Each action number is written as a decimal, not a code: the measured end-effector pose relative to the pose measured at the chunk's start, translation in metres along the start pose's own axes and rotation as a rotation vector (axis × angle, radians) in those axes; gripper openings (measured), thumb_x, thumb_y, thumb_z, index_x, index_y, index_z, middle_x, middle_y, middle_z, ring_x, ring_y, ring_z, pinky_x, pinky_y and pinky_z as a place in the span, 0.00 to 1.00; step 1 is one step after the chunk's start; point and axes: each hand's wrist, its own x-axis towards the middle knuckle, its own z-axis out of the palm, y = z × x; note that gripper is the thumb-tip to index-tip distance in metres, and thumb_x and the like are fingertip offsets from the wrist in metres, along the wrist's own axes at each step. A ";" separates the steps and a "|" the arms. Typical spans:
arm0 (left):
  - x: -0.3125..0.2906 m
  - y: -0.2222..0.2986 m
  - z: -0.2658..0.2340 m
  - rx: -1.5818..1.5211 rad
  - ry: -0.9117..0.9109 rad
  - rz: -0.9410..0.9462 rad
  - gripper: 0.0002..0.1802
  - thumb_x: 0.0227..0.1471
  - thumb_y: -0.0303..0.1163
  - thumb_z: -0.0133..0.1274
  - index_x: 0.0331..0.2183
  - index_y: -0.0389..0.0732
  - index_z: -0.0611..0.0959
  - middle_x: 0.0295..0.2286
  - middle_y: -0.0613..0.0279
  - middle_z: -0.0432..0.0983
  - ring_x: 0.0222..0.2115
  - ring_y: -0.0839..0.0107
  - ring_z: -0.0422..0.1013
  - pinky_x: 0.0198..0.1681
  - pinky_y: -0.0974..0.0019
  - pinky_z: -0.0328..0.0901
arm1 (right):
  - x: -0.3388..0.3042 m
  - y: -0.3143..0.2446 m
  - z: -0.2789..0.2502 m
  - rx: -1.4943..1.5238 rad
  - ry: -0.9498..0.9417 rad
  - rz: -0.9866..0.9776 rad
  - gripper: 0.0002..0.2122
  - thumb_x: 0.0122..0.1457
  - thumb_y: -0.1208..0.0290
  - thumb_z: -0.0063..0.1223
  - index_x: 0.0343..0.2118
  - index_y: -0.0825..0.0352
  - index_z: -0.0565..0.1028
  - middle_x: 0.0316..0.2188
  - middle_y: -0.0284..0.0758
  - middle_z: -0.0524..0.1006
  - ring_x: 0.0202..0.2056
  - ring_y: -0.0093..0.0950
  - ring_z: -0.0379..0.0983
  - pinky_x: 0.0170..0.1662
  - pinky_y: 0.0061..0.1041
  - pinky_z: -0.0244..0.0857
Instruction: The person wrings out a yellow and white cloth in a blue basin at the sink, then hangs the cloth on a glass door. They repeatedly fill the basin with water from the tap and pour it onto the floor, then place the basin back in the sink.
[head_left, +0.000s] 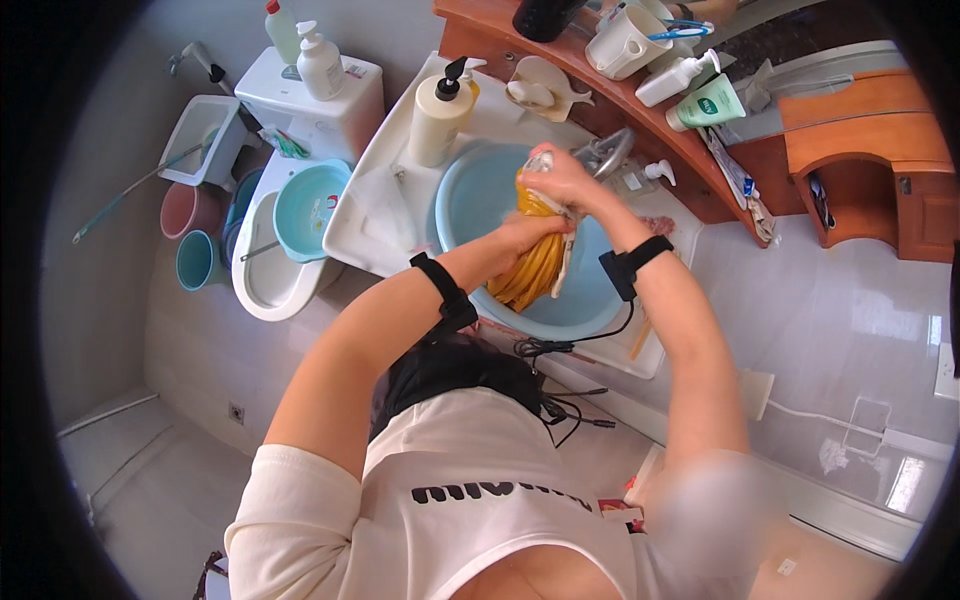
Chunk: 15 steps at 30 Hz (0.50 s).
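Over a light blue basin [465, 200] in the sink, both my hands grip a wet yellow cloth or garment [533, 275] with a white edge. My left hand [527, 232] is closed round its middle, and the lower part hangs in folds into the basin. Higher up, close to the faucet [606, 150], my right hand [562, 180] is closed round the gathered upper end. The cloth looks bunched and twisted between the two hands. Its exact kind cannot be told, and my fingers hide part of it.
A cream pump bottle [437, 125] stands on the sink's left side. Left of it are a toilet with a turquoise basin [290, 205] on it, and several buckets. A wooden shelf [640, 105] with a cup and tubes runs behind the sink. Black cables [570, 395] hang near my waist.
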 end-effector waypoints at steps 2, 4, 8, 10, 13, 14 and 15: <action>0.012 -0.008 0.001 0.013 0.038 0.049 0.25 0.41 0.41 0.60 0.40 0.37 0.73 0.33 0.55 0.75 0.30 0.64 0.74 0.31 0.63 0.68 | 0.002 -0.008 0.008 -0.359 0.091 -0.005 0.22 0.43 0.67 0.57 0.44 0.65 0.67 0.47 0.48 0.67 0.43 0.47 0.69 0.45 0.36 0.66; 0.015 -0.017 -0.014 0.013 0.259 -0.021 0.27 0.40 0.41 0.60 0.40 0.35 0.73 0.34 0.54 0.75 0.31 0.62 0.74 0.32 0.61 0.68 | 0.010 -0.020 0.045 -0.496 0.198 0.005 0.21 0.44 0.68 0.57 0.43 0.66 0.66 0.45 0.49 0.67 0.42 0.47 0.69 0.44 0.36 0.67; 0.036 -0.030 -0.033 0.838 0.363 0.306 0.29 0.43 0.44 0.58 0.42 0.33 0.72 0.36 0.52 0.74 0.37 0.60 0.72 0.36 0.60 0.66 | 0.013 -0.026 0.070 -0.666 0.385 0.082 0.20 0.45 0.69 0.56 0.42 0.67 0.66 0.42 0.50 0.66 0.42 0.46 0.69 0.44 0.38 0.67; 0.038 -0.030 -0.034 1.373 0.439 0.589 0.32 0.47 0.48 0.55 0.46 0.34 0.69 0.37 0.52 0.74 0.39 0.59 0.71 0.39 0.61 0.65 | 0.015 -0.029 0.072 -0.700 0.413 0.109 0.21 0.46 0.67 0.56 0.43 0.66 0.66 0.43 0.51 0.66 0.43 0.45 0.68 0.44 0.38 0.67; 0.020 -0.022 -0.028 0.320 0.529 0.185 0.33 0.47 0.51 0.54 0.48 0.38 0.69 0.36 0.56 0.75 0.36 0.60 0.72 0.39 0.62 0.66 | 0.019 -0.032 0.063 -0.618 0.338 0.065 0.25 0.49 0.59 0.56 0.48 0.66 0.64 0.46 0.52 0.65 0.44 0.42 0.68 0.45 0.37 0.66; 0.013 -0.013 -0.031 0.230 0.341 0.164 0.33 0.46 0.53 0.54 0.47 0.39 0.69 0.36 0.56 0.75 0.36 0.61 0.72 0.39 0.62 0.67 | 0.016 -0.029 0.051 -0.528 0.293 -0.027 0.27 0.50 0.56 0.55 0.50 0.66 0.63 0.48 0.52 0.64 0.45 0.41 0.68 0.46 0.37 0.65; 0.004 -0.004 -0.040 0.099 0.172 0.147 0.34 0.46 0.54 0.54 0.47 0.39 0.70 0.36 0.57 0.75 0.35 0.62 0.72 0.39 0.63 0.67 | 0.013 -0.025 0.037 -0.442 0.243 -0.118 0.29 0.51 0.52 0.54 0.52 0.66 0.62 0.50 0.52 0.64 0.46 0.40 0.68 0.47 0.37 0.65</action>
